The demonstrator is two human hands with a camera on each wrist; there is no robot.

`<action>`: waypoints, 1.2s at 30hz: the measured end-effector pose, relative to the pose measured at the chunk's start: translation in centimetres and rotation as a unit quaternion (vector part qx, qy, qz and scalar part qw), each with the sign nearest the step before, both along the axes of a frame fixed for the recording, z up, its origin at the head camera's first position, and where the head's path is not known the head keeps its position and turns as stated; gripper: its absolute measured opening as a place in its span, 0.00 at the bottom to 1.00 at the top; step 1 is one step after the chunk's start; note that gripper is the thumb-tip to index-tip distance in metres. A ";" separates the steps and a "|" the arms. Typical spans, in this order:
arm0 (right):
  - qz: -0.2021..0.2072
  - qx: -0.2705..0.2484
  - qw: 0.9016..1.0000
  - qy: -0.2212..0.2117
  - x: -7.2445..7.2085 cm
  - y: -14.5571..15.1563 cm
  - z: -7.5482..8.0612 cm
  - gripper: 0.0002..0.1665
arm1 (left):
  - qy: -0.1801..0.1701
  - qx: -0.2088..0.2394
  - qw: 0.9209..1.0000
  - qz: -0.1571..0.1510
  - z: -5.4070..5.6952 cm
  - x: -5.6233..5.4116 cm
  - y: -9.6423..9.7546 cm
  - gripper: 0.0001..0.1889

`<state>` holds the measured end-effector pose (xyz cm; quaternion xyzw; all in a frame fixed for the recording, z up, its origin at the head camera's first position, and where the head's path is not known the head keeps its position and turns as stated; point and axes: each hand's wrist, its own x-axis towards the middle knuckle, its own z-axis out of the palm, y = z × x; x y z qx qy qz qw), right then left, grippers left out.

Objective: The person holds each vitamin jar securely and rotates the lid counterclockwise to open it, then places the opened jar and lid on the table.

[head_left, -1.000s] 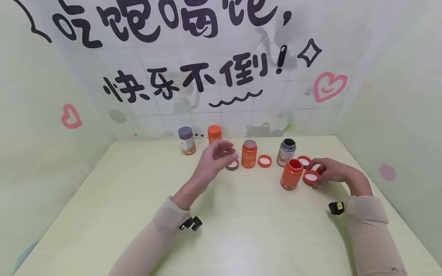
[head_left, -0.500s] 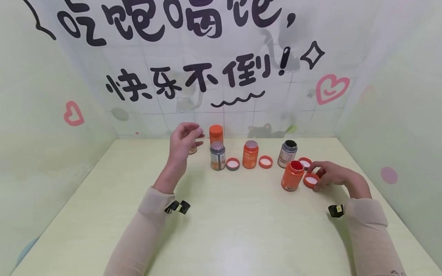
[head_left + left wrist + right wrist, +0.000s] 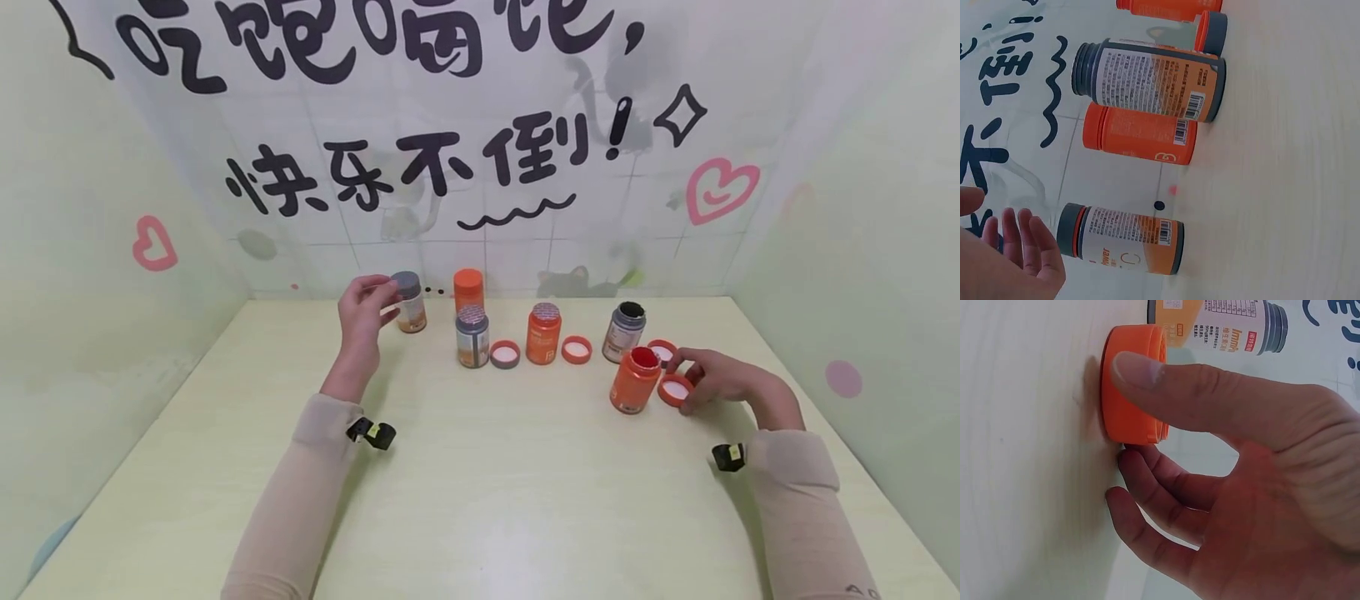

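Observation:
My left hand (image 3: 358, 327) is at the back left, fingers loosely bent right beside the grey cap of a closed supplement bottle (image 3: 411, 312) with a white and orange label. In the left wrist view, its fingertips (image 3: 1044, 240) come up close to that bottle's lid. On the right, my right hand (image 3: 726, 383) pinches an orange cap (image 3: 677, 390) that lies with its white liner up on the table. The right wrist view has the thumb (image 3: 1138, 372) across the side of this cap (image 3: 1135, 422). An open orange bottle (image 3: 632, 388) stands just left of it.
An orange-capped bottle (image 3: 468, 285) stands behind a grey bottle (image 3: 472, 343) with a foil seal. Beside them are a grey-rimmed cap (image 3: 506, 355), a sealed orange bottle (image 3: 543, 337) and an orange cap (image 3: 577, 350). An open grey bottle (image 3: 623, 335) and another cap (image 3: 663, 350) are near my right hand.
My left hand has moved left from the sealed grey bottle to beside the grey-capped bottle at the back. The right hand stays at the orange cap.

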<state>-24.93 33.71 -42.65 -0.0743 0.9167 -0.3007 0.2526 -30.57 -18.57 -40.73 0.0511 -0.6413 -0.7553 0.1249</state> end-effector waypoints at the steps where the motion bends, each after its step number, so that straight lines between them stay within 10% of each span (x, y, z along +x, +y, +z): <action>1: -0.001 0.001 1.000 -0.002 0.0 0.0 0.0 0.42 | -0.004 0.001 1.000 0.005 -0.1 -0.1 -0.2 0.09; 9: -0.006 0.033 0.999 -0.004 0.5 0.5 1.2 0.45 | -0.048 -0.041 0.997 0.037 -1.0 -1.3 -1.4 0.28; 18: -0.023 0.086 0.986 0.141 2.7 0.7 5.7 0.32 | -0.075 -0.107 0.990 -0.061 -2.6 -3.2 -2.1 0.45; 36: 0.012 0.050 0.961 0.270 7.7 -5.4 11.5 0.19 | -0.086 -0.222 0.967 -0.087 -3.5 -5.1 -1.6 0.39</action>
